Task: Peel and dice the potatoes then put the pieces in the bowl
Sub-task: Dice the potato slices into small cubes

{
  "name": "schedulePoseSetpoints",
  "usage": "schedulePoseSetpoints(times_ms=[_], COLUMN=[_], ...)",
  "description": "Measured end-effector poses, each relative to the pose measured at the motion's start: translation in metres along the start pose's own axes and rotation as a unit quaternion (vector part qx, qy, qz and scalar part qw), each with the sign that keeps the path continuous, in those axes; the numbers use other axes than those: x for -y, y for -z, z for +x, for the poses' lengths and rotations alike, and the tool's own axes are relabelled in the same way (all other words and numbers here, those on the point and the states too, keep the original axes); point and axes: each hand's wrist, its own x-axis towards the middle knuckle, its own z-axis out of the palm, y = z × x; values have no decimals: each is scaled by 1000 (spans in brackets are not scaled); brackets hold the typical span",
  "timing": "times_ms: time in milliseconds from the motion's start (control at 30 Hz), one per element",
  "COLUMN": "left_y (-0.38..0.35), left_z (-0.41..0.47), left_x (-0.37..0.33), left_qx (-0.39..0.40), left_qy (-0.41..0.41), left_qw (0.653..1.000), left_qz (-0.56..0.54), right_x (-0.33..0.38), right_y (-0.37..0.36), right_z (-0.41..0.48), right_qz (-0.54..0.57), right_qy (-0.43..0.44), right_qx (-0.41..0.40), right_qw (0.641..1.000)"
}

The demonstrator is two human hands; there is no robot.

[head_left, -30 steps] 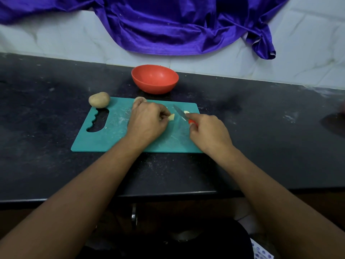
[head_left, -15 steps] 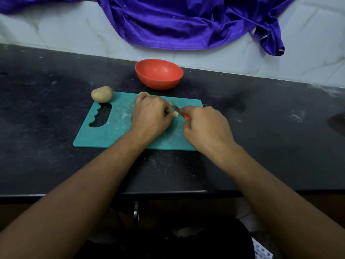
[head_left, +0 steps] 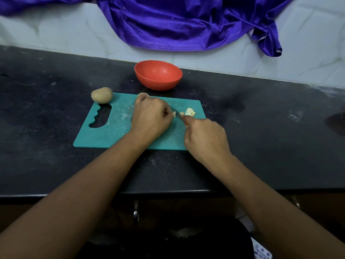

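Note:
A teal cutting board point(head_left: 112, 131) lies on the black counter. My left hand point(head_left: 151, 118) sits on the board with fingers curled round a pale potato piece point(head_left: 174, 114), mostly hidden under it. My right hand point(head_left: 205, 139) grips a red-handled knife point(head_left: 177, 114), its blade lying against that piece. A small heap of diced potato point(head_left: 190, 111) rests near the board's right end. One unpeeled potato point(head_left: 102, 95) sits at the board's far left corner. Another potato point(head_left: 143, 94) peeks out behind my left hand. The red bowl point(head_left: 158, 74) stands just behind the board.
A purple cloth point(head_left: 177, 21) hangs down the white tiled wall behind the counter. The board has a wavy handle cut-out point(head_left: 100, 116) at its left end. The counter's front edge point(head_left: 168, 191) runs below my forearms.
The knife went in against the piece under my left hand, then drew back a little. A small heap of cut potato now shows at the board's right end. My view shifted slightly.

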Motion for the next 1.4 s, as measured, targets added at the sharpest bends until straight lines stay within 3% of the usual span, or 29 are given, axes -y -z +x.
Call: schedulePoseSetpoints(times_ms=[167, 267, 433, 533, 767, 1000, 1133, 1267, 1400], left_y=[-1, -2, -1, 1, -8, 23, 51, 58, 53], left_z=[1, 2, 3, 10, 37, 30, 24, 25, 26], left_x=[1, 2, 0, -8, -26, -4, 14, 20, 9], left_qx=[7, 20, 29, 38, 86, 51, 144, 221, 242], left_qy=[-2, -6, -1, 11, 25, 54, 46, 26, -7], left_qw=[1000, 999, 999, 999, 995, 997, 987, 975, 969], left_qz=[19, 32, 35, 31, 44, -20, -46, 6, 42], right_x=[-10, -17, -35, -40, -41, -43, -42, -40, -39], right_y=[0, -7, -15, -23, -29, -36, -39, -39, -39], right_z=[5, 15, 29, 27, 24, 23, 24, 23, 22], right_qz=[31, 109, 305, 347, 382, 381, 366, 360, 358], right_qy=[-22, -71, -116, -124, -135, -137, -134, -129, -126], right_qx=[-6, -9, -57, -83, -121, -146, -144, -150, -159], right_qw=[999, 992, 944, 926, 906, 903, 909, 912, 912])
